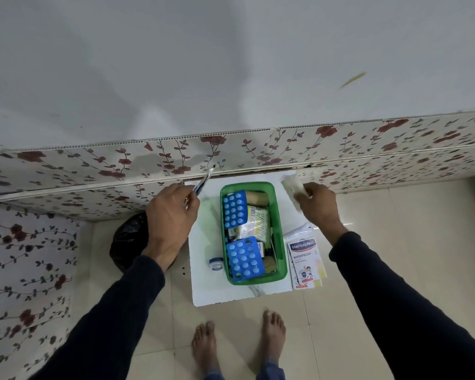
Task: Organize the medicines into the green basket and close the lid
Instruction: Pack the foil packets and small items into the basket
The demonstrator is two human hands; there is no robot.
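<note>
The green basket (282,242) stands open on a small white table (217,293), holding two blue pill organisers (233,209), a brown roll and several packets. My left hand (170,215), left of the basket, is shut on a thin blue-and-white tube (202,182) that points up and away. My right hand (318,204), right of the basket, grips a white gauze pad (291,185). A Hansaplast plaster pack (303,259) lies on the table right of the basket. A small blue-lidded jar (216,264) sits at the basket's left side. No lid is visible.
A floral-patterned wall panel (93,171) runs behind the table. A black plastic bag (129,239) lies on the tiled floor to the left. My bare feet (239,344) stand just in front of the table.
</note>
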